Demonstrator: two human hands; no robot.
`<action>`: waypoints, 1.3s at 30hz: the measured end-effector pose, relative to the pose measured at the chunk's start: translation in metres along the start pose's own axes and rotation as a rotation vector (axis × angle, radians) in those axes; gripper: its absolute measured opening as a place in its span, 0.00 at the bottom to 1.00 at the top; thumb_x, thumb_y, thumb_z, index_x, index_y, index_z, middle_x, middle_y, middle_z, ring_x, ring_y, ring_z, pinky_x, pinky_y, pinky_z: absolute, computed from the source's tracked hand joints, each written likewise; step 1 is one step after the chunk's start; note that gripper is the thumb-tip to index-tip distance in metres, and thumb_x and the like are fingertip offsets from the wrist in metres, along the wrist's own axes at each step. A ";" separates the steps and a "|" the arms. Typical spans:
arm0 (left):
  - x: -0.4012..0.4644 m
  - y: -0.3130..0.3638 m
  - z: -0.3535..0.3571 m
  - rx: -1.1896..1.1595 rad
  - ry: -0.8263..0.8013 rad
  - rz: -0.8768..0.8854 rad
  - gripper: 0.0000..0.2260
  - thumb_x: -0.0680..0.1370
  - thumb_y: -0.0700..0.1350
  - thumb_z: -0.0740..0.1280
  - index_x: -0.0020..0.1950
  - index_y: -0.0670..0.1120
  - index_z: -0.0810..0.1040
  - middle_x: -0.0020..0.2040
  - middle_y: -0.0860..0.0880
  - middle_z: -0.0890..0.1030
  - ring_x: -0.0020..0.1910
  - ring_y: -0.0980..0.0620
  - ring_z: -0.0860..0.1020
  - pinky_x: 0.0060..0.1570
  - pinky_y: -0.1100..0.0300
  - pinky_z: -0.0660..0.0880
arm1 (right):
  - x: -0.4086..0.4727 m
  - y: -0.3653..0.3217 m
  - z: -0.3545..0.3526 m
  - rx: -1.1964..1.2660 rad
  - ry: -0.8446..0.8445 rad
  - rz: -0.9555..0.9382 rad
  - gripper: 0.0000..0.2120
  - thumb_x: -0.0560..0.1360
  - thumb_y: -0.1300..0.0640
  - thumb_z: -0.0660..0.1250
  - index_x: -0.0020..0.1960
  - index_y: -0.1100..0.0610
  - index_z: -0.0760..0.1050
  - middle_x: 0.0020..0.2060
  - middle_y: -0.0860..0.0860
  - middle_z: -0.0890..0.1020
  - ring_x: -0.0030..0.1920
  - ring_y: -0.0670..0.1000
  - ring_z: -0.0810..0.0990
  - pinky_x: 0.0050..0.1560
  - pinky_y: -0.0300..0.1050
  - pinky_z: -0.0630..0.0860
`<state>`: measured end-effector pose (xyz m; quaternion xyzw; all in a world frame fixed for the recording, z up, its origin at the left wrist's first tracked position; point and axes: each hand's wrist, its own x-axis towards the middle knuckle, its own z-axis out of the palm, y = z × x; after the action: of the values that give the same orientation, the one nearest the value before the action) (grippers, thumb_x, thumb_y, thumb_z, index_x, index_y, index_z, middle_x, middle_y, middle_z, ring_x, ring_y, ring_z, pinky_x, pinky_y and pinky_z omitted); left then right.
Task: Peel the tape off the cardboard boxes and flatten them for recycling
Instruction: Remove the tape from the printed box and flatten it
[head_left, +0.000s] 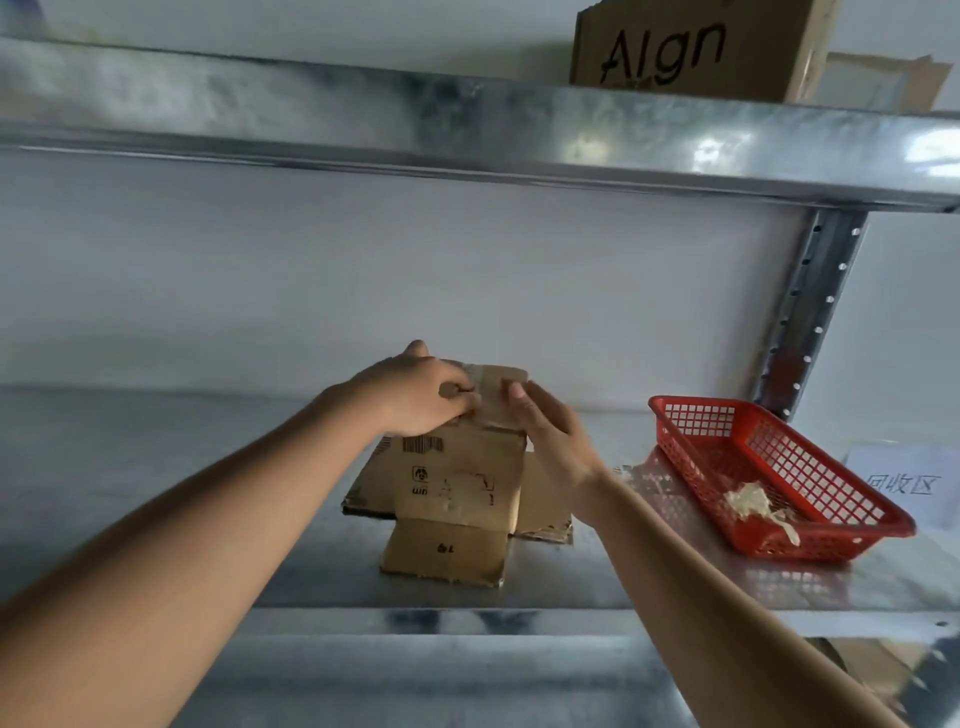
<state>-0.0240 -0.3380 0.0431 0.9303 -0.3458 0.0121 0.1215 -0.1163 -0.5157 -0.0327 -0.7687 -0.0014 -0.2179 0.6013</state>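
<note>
Left hand (415, 392) pinches the tape (475, 382) atop the box (457, 467) on the shelf (208, 493), right hand (545, 426) flat w/ fingers straight bracing it — best peel low & slow, keep box pinned.

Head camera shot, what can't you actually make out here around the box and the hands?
- Tape on the cardboard box: the left hand covers the top seam, so any peeling grip is hidden.
- Right hand: its palm side faces away, so contact with the box is unclear.
- Print on the box: too small and blurred.
- Scraps in the red basket: too blurred to identify.
- Upper-shelf box: cut off by the top edge.
</note>
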 end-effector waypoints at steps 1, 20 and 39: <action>0.002 -0.003 0.000 0.006 -0.008 0.016 0.21 0.81 0.69 0.59 0.71 0.63 0.73 0.64 0.48 0.66 0.68 0.41 0.69 0.66 0.46 0.70 | -0.004 0.001 0.001 -0.011 -0.001 -0.031 0.19 0.75 0.35 0.70 0.62 0.42 0.80 0.67 0.48 0.79 0.69 0.46 0.77 0.68 0.43 0.74; -0.005 -0.006 0.011 -0.081 -0.177 0.094 0.19 0.85 0.64 0.49 0.77 0.75 0.58 0.82 0.62 0.53 0.82 0.48 0.46 0.79 0.37 0.45 | -0.055 0.003 -0.015 -0.234 0.263 -0.242 0.18 0.70 0.59 0.81 0.57 0.47 0.85 0.52 0.41 0.87 0.52 0.38 0.85 0.55 0.37 0.81; 0.002 -0.008 0.015 -0.169 -0.230 0.075 0.19 0.85 0.64 0.51 0.77 0.74 0.59 0.82 0.64 0.50 0.82 0.51 0.39 0.79 0.38 0.40 | -0.034 -0.029 -0.041 -0.283 0.091 -0.076 0.06 0.75 0.69 0.74 0.51 0.64 0.86 0.44 0.55 0.88 0.44 0.51 0.88 0.50 0.42 0.84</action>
<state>-0.0180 -0.3366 0.0272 0.8985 -0.3916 -0.1191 0.1586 -0.1687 -0.5362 -0.0099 -0.8346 0.0276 -0.2731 0.4776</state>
